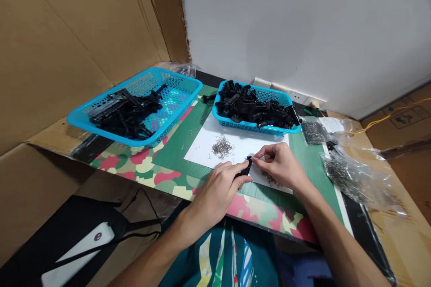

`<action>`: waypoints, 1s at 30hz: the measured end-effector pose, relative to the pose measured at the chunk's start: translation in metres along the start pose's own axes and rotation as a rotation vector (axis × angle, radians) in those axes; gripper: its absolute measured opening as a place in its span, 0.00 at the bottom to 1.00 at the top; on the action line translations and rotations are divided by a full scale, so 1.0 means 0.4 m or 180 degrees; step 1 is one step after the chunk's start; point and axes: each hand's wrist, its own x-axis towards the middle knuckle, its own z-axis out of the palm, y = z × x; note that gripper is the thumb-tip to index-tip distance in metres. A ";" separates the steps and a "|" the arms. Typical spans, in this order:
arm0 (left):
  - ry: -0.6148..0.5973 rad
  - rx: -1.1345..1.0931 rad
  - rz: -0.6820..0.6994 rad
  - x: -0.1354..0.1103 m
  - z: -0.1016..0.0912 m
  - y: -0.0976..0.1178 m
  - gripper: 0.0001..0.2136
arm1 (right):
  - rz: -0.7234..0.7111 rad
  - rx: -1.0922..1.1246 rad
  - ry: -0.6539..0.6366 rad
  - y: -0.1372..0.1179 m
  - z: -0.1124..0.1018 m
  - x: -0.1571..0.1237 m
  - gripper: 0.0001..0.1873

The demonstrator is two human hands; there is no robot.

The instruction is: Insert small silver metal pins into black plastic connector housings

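Note:
Between the thumb and fingers of my left hand (224, 187) is a small black plastic part (248, 167), held just above the white paper (198, 147). My right hand (281, 165) is beside it, thumb and forefinger pinched at the part's upper right edge. A thin metal piece (266, 155) shows at the right fingers, too small to make out fully. One heap of tiny metal pieces (222, 147) lies on the paper to the left of the hands. A second heap (271, 179) is partly hidden under my right hand.
A blue basket (215, 114) full of black plastic parts stands behind the paper. Another blue basket (79, 116) with longer black parts is at left. Clear bags (348, 179) of small metal pieces lie at right. A power strip (299, 97) runs along the wall.

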 end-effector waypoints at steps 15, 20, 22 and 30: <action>-0.0036 0.0067 0.0036 0.000 -0.002 0.004 0.13 | -0.0059 -0.0420 0.0078 -0.005 0.016 -0.011 0.16; -0.0019 0.0003 -0.0021 0.001 -0.003 0.005 0.14 | -0.0413 -0.0517 -0.0143 -0.015 -0.021 -0.020 0.16; -0.0019 -0.0021 -0.0021 0.000 -0.004 0.008 0.15 | -0.0667 -0.0604 0.0016 -0.014 -0.039 -0.023 0.16; 0.0023 0.0126 0.0027 0.000 -0.008 0.012 0.17 | -0.1418 -0.0913 0.1074 0.012 -0.060 -0.018 0.12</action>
